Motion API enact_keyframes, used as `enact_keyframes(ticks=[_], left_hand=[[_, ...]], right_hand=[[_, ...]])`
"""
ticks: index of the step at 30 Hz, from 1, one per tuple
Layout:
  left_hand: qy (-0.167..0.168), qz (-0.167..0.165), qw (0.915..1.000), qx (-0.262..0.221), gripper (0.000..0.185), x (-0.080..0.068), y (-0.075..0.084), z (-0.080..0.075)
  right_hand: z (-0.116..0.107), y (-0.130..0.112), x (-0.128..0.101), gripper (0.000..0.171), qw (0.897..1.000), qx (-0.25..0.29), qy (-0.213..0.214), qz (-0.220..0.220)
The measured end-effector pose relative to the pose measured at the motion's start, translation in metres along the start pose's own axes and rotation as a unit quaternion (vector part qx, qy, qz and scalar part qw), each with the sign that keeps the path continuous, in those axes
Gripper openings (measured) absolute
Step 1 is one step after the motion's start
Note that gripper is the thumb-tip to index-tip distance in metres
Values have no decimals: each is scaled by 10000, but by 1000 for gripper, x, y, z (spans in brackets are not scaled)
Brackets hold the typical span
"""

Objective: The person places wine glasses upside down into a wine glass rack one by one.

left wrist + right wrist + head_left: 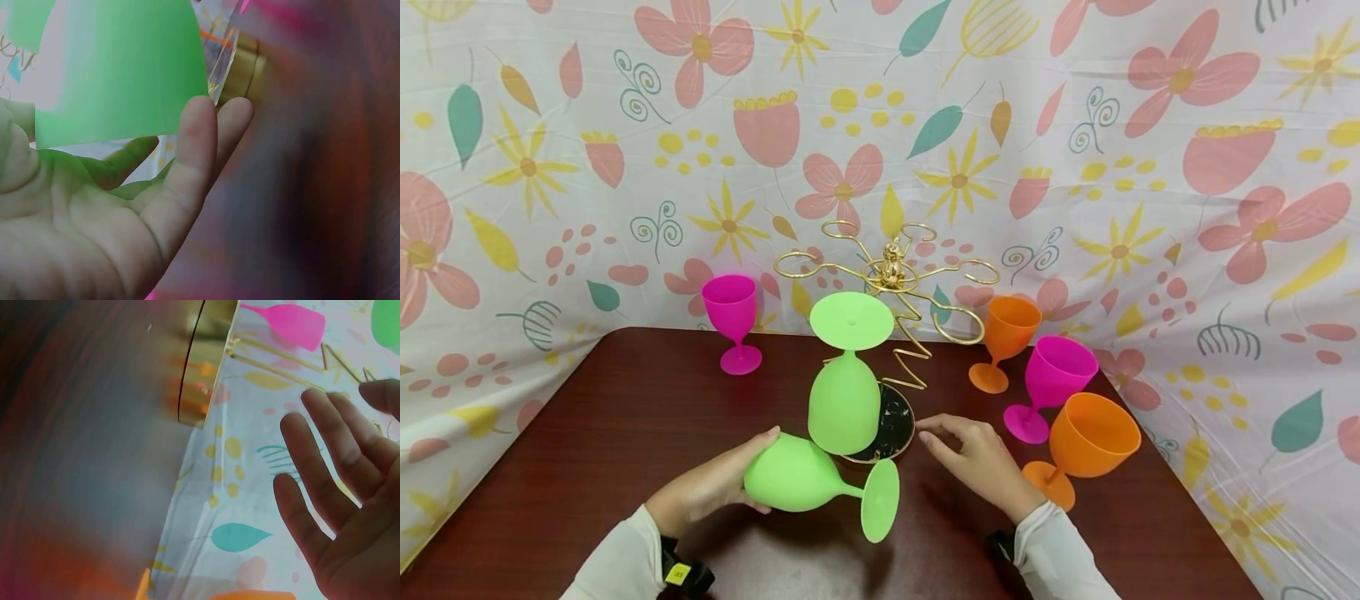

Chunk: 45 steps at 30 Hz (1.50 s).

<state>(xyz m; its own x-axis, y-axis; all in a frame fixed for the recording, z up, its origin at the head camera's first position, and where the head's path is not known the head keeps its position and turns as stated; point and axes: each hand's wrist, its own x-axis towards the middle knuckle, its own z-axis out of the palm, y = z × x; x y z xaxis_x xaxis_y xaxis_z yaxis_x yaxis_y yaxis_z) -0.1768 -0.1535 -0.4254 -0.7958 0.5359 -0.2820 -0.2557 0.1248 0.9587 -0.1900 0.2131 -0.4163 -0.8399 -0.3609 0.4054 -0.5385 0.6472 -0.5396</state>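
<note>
My left hand (718, 475) holds a light green plastic goblet (793, 475) by its bowl, tipped on its side with the foot pointing right. In the left wrist view, fingers and palm lie around the bowl's rim end (131, 75). Just behind it, a second green goblet (844, 408) hangs upside down, foot uppermost, at the front of a gold wire rack (892, 271); it hides the loop there. My right hand (973, 458) is empty, its fingertips at the right edge of the rack's round black base (897, 425); whether they touch, I cannot tell.
Upright on the dark wooden table (587, 417) are a magenta goblet (732, 312) at back left and, on the right, an orange goblet (1009, 329), another magenta goblet (1056, 375) and a nearer orange goblet (1090, 437). A flowered cloth (865, 108) hangs behind.
</note>
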Motion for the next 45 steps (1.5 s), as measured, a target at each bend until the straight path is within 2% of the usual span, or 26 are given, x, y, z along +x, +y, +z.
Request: enact_keyframes(ticks=[4,8,13,16,22,26,28,35,40,45], left_hand=[[-253,15,9995,-206,68,3,-5,3],[-462,2,9977,-504,67,6,-11,9],[-872,2,9928,-825,66,9,-16,16],[-1237,-10,9870,-1028,67,10,-19,21],[-1911,-16,9711,-1431,67,14,-21,33],[-2236,24,9596,-1709,64,17,-23,41],[-2310,30,9559,-1811,62,19,-23,44],[-2512,48,9473,-1986,62,21,-22,51],[-2732,1,9376,-2153,62,22,-23,55],[-2859,-18,9313,-2257,63,22,-23,57]], right_hand=[[-1,0,-1,19,9959,741,-503,-105],[-2,-2,-4,22,9865,1267,-1029,-150],[-4,-7,-6,28,9712,1853,-1472,-268],[-8,-18,-7,28,9567,2293,-1726,-481],[-3,-24,-7,29,9172,3181,-2196,-962],[-2,-35,-7,31,8943,3750,-2223,-1010],[-1,-38,-8,32,8888,3912,-2118,-1101],[0,-46,-7,32,8923,3955,-1603,-1474],[0,-48,-8,35,8922,3953,-1480,-1604],[-2,-52,-9,34,8981,3871,-1390,-1555]])
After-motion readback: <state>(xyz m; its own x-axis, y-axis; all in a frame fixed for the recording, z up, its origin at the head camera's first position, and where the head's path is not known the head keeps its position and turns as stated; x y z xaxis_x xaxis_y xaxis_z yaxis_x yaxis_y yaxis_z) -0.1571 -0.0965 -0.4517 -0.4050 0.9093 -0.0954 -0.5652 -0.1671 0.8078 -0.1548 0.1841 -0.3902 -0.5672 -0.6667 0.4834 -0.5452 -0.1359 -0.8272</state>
